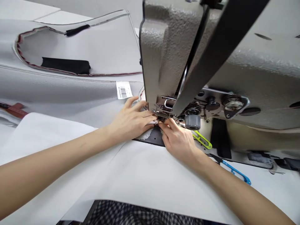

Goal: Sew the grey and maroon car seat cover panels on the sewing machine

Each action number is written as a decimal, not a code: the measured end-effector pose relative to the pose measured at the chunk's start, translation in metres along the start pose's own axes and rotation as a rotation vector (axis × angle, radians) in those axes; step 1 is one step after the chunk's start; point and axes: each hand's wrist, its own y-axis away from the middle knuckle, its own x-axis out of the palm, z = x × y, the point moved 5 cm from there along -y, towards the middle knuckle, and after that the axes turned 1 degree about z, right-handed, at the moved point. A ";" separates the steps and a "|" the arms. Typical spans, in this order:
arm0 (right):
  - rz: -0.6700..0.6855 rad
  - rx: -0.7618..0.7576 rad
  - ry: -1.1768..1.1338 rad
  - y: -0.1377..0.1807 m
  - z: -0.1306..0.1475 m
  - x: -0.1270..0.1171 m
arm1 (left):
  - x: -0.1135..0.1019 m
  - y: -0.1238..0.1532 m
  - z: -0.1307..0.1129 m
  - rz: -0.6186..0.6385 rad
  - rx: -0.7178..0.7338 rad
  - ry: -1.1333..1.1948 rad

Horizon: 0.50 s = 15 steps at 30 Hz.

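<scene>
A grey industrial sewing machine (211,53) fills the upper right. Under its presser foot (159,116) lies light grey fabric (70,103) with a red-stitched seam. My left hand (131,120) rests on the fabric left of the foot, fingers stretched toward the needle and pressing the cloth down. My right hand (178,139) is just right of the foot, its fingertips pinched together at the fabric edge by the needle. What they pinch is too small to make out. A white sheet (140,178) lies under both forearms.
A barcode label (123,90) is stuck on the fabric. Yellow-green thread snips (202,140) and blue-handled snips (236,172) lie on the table right of my right hand. Black strips (65,65) sit on the far fabric panel. Checked cloth (140,215) shows at the bottom edge.
</scene>
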 end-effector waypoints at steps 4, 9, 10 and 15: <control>0.018 -0.020 0.038 0.000 0.002 0.001 | 0.000 0.000 -0.001 0.004 -0.005 -0.022; -0.009 -0.026 0.004 0.001 0.001 0.001 | -0.003 0.001 -0.003 -0.017 -0.003 -0.041; -0.022 -0.026 0.001 0.002 0.001 0.001 | -0.003 0.000 -0.003 -0.021 -0.001 -0.045; -0.064 -0.059 -0.035 0.003 0.001 0.002 | -0.001 -0.003 -0.003 -0.025 -0.005 -0.070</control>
